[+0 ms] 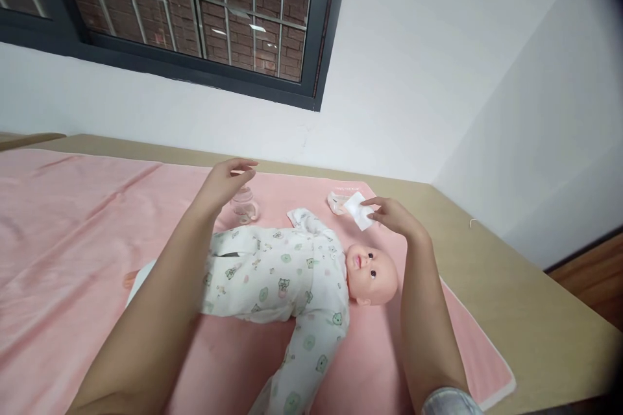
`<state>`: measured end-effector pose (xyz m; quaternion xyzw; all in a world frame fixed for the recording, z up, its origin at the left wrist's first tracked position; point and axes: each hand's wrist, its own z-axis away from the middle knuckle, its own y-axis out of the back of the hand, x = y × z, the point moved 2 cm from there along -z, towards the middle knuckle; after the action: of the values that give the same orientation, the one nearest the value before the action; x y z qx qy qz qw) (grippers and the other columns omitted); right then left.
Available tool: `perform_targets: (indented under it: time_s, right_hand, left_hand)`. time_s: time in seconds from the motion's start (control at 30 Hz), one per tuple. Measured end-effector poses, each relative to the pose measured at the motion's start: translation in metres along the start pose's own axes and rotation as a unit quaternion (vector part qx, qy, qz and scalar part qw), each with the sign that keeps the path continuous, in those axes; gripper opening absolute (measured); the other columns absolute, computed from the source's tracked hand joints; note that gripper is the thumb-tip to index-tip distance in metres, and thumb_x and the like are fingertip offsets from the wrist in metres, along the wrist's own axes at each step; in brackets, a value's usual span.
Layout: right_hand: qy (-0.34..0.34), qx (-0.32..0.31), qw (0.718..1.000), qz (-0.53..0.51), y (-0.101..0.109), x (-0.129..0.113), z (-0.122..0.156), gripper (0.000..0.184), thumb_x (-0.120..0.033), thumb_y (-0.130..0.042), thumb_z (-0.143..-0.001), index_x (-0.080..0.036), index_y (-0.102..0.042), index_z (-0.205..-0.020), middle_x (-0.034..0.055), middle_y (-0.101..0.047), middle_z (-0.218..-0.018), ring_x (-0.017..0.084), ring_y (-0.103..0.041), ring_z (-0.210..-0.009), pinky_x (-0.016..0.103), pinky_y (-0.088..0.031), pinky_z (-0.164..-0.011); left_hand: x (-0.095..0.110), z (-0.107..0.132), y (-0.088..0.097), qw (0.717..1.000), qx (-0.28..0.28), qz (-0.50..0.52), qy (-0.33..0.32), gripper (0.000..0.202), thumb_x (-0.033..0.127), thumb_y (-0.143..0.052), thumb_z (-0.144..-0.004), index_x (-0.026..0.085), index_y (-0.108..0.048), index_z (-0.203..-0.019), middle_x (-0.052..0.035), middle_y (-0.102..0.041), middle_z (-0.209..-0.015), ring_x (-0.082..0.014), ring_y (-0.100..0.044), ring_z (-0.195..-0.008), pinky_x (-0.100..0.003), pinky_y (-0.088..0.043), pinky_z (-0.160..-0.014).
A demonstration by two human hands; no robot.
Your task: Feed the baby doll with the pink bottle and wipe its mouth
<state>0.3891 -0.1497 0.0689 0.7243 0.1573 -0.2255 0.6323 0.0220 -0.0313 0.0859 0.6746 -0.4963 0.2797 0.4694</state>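
Pink blanket (97,227) is covering most of the table; right hand (395,216) is pinching a white tissue (358,209) near the doll's head (377,279), left hand (228,180) is hovering loosely spread by a clear bottle (244,209). Tissue's probably feeling light, floppy, tearable, so I'd be gripping edges.

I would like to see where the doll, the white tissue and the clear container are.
Doll (277,279): head view, middle of its printed clothing.
White tissue (358,211): head view, middle of its flat face.
Clear container (244,205): head view, on its side wall.
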Motion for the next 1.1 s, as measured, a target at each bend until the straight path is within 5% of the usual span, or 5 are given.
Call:
perform_targets:
  time_s: [0.23,0.63,0.8,0.97,1.1]
  right_hand:
    - [-0.011,0.063,0.994,-0.088,-0.017,0.029,-0.029,0.047,-0.023,-0.057,-0.074,-0.021,-0.059,-0.121,0.0002,-0.061,-0.07,0.011,-0.051,-0.058,0.027,-0.046,-0.061]
    - [-0.034,0.027,0.94,-0.339,-0.053,0.051,-0.082,0.075,-0.02,-0.074,-0.06,-0.019,-0.05,-0.131,0.0122,-0.05,-0.135,0.022,-0.062,-0.1,0.037,-0.054,-0.084]
    - [-0.061,0.024,0.922,-0.381,-0.061,0.068,-0.082,0.075,-0.025,-0.068,-0.068,-0.018,-0.041,-0.137,0.016,-0.036,-0.146,0.016,-0.068,-0.082,0.036,-0.054,-0.085]
    - [0.008,0.168,0.953,-0.253,-0.05,0.081,-0.071,0.042,-0.027,-0.05,-0.076,-0.016,-0.058,-0.116,0.0119,-0.053,-0.132,0.015,-0.066,-0.073,0.041,-0.049,-0.088]
    - [0.033,0.347,0.935,-0.066,-0.045,0.097,-0.057,0.033,-0.023,-0.037,-0.079,-0.015,-0.063,-0.098,0.0118,-0.062,-0.109,0.025,-0.055,-0.108,0.043,-0.038,-0.099]
  left_hand:
    - [-0.019,-0.009,0.013,0.998,0.048,-0.034,0.003,0.037,0.035,-0.061,-0.074,0.018,-0.066,-0.106,-0.0023,-0.063,-0.093,-0.0165,-0.056,-0.079,-0.028,-0.044,-0.073]
    - [-0.037,-0.016,0.016,0.992,0.113,-0.062,-0.006,0.042,0.037,-0.055,-0.073,0.018,-0.063,-0.109,-0.0023,-0.063,-0.101,-0.0178,-0.057,-0.082,-0.03,-0.045,-0.069]
    - [-0.042,-0.018,0.016,0.992,0.099,-0.079,-0.002,0.046,0.04,-0.054,-0.075,0.015,-0.06,-0.113,-0.0049,-0.061,-0.105,-0.0188,-0.057,-0.086,-0.032,-0.044,-0.076]
    - [-0.046,-0.019,0.013,0.991,0.055,-0.118,0.025,0.047,0.04,-0.054,-0.079,0.016,-0.054,-0.12,-0.0081,-0.058,-0.114,-0.0196,-0.058,-0.094,-0.03,-0.045,-0.082]
    - [-0.064,-0.024,0.008,0.982,-0.009,-0.173,0.078,0.07,0.046,-0.066,-0.071,0.016,-0.044,-0.13,-0.0152,-0.051,-0.126,-0.0258,-0.057,-0.105,-0.033,-0.045,-0.085]
